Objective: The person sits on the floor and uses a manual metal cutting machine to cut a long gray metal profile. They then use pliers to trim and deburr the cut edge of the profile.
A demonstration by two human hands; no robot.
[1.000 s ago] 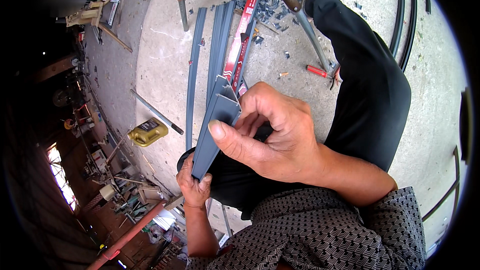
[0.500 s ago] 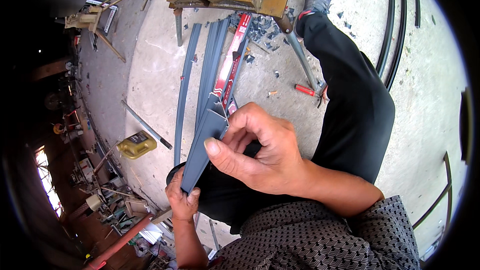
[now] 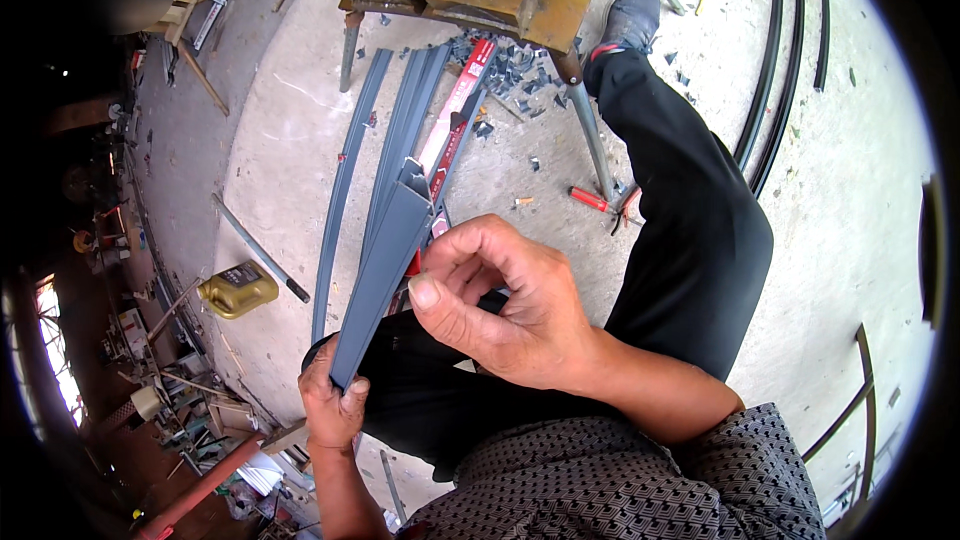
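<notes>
A dark grey channel-shaped profile slants up and away over my lap, its cut far end showing bent thin walls. My left hand is wrapped round its near end, thumb along the side. Just right of the profile, my right hand hovers with bent fingers and a gap between thumb and forefinger; nothing shows in it. Beyond the held piece, more grey profiles lie on the floor, one with a red and white printed film.
A yellow-brown metal machine on pipe legs stands ahead, with grey offcuts below. A red-handled tool lies beside my leg. To the left are a gold jug, a metal rod and clutter. Long black strips lie at right.
The whole view has shifted, so the floor things sit farther left. The profile has moved a little left relative to my right hand, whose fingertips now stand apart from its edge.
</notes>
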